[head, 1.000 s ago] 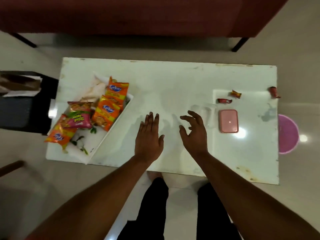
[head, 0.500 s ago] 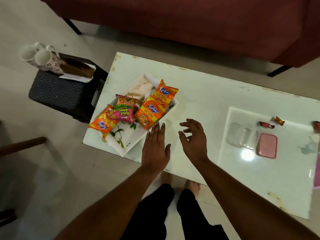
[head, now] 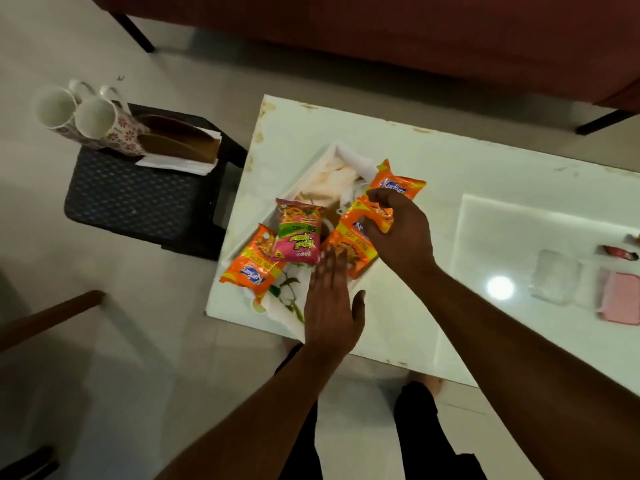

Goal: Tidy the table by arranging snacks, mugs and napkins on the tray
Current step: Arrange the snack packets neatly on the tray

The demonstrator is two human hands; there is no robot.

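Note:
A white tray [head: 313, 181] with a leaf print lies at the left end of the white table [head: 433, 161]. Several snack packets lie on it: a pink one [head: 298, 233], an orange one [head: 251, 268] at the near left, another orange one [head: 401, 183] at the far right. My right hand [head: 398, 230] is shut on an orange packet [head: 367, 216] over the tray. My left hand [head: 332, 303] is flat with fingers together, over the tray's near edge, holding nothing. Two floral mugs [head: 86, 116] and white napkins [head: 176, 164] sit on a dark stool [head: 138, 195] at left.
A pink box [head: 620, 299], a clear wrapper [head: 554, 282] and a small red sweet [head: 620, 252] lie on the table's right part. A dark red sofa [head: 381, 36] stands behind the table. A brown holder [head: 180, 140] sits by the mugs. A wooden bar [head: 48, 317] is at left.
Both hands have moved left and forward from the bare table onto the tray. My right hand has closed on an orange packet. The view has turned left, showing the mugs.

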